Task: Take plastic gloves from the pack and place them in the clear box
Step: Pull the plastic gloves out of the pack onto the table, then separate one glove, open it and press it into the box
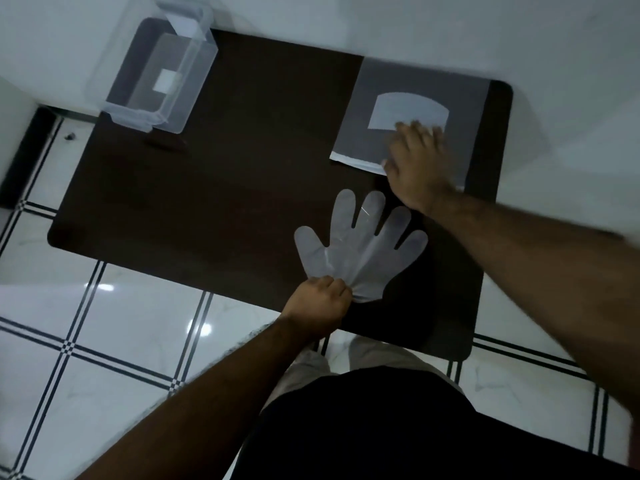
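A clear glove (360,244) lies flat on the dark table (207,202), near its front edge, fingers spread and pointing away from the person. The left hand (317,303) is closed in a fist on the glove's cuff, bunching the plastic there. Just behind the glove, toward the table's back right, lies the pack (408,112), a flat grey sleeve with a pale label. The right hand (415,157) rests palm down on the pack's near edge with fingers spread flat; its fingertips are blurred. The clear box (159,81) stands open at the table's back left corner, well apart from the glove, its far end hard to make out against the white wall (346,22). White floor tiles (104,341) with dark lines surround the table.
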The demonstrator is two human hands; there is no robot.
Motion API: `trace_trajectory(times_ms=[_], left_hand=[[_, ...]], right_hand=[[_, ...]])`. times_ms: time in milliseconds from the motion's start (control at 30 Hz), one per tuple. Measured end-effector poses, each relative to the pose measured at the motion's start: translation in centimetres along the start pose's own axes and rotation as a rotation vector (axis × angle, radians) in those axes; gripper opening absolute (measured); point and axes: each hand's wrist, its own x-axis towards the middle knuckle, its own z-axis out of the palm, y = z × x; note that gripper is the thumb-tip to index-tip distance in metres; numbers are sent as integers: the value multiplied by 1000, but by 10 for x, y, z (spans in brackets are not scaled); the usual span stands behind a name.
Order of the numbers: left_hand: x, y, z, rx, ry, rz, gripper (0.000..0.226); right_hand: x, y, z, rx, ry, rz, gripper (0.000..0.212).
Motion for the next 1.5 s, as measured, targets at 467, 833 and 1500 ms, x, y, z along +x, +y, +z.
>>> trace_trajectory(times_ms=[467, 833, 1500], left_hand=[[-37, -31, -2, 14, -63, 74, 34], [-71, -53, -25, -228, -47, -448, 21], [-50, -63, -23, -1238, 56, -1164, 14]], right_hand=[[-189, -100, 59, 31, -68, -111, 35], [-187, -149, 59, 212, -39, -98, 26], [-169, -185, 62, 581, 18, 244, 8]])
